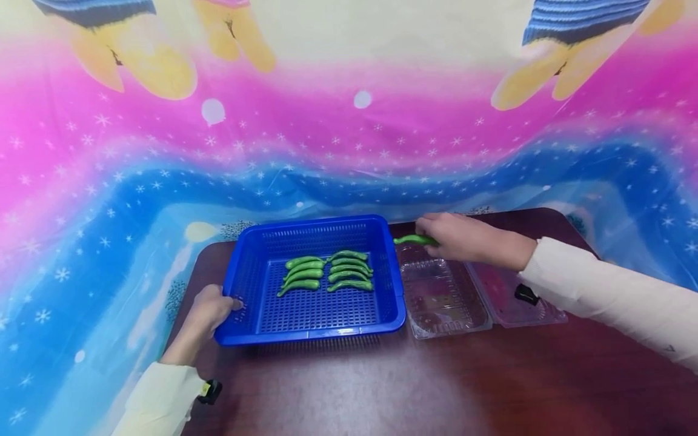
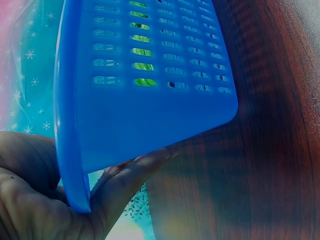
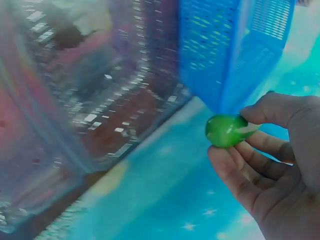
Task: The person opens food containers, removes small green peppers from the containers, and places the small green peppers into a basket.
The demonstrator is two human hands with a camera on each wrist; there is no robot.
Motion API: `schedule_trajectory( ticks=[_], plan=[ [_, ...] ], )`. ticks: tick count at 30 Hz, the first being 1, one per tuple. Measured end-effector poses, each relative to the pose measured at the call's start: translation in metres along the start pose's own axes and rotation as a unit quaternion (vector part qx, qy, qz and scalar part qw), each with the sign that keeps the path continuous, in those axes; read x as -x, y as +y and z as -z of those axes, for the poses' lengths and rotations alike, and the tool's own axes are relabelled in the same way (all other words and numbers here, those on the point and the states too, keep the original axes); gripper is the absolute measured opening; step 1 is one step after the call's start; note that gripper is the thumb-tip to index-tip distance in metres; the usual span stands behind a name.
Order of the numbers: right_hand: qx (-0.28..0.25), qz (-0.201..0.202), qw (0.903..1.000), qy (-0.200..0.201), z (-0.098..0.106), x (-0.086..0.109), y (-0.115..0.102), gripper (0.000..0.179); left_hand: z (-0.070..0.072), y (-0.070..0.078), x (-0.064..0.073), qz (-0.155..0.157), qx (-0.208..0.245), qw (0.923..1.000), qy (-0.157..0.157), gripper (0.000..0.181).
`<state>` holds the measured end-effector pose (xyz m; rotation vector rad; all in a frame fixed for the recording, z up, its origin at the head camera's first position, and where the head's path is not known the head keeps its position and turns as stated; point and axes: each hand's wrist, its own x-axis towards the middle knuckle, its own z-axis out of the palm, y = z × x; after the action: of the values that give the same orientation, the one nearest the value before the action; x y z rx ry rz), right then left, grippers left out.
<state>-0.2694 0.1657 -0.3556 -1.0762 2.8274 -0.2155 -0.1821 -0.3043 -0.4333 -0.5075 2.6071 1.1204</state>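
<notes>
A blue plastic basket [image 1: 313, 333] holds several green chili peppers [image 1: 303, 275], laid in two columns on its slotted floor. At its left end my left hand [image 1: 208, 310] grips the rim, thumb on the inner side in the head view; the left wrist view shows the rim between thumb and fingers. My right hand [image 1: 463, 241] pinches another green chili pepper [image 1: 412, 240] between thumb and fingertips. That pepper points left, close to the basket's right rim and over the far end of a clear plastic clamshell box [image 1: 436, 300].
The clamshell's lid [image 1: 504, 297] lies opened out to the right, under my right forearm. All of it stands on a dark wooden table [image 1: 354, 387]. A printed pink and blue cloth [image 1: 327, 139] hangs right behind the table's back edge.
</notes>
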Motion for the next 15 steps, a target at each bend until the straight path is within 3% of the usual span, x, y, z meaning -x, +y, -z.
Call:
schedule_trajectory(
  ticks=[8,15],
  plan=[
    [0.032,0.065,0.9973,0.013,0.015,-0.04,-0.033,0.019,0.001,0.001,-0.001,0.0,0.002,1.0,0.0,0.04],
    [0.049,0.103,0.9933,-0.017,0.012,-0.078,-0.067,0.02,0.0,0.0,-0.001,0.002,-0.006,1.0,0.001,0.044]
  ],
)
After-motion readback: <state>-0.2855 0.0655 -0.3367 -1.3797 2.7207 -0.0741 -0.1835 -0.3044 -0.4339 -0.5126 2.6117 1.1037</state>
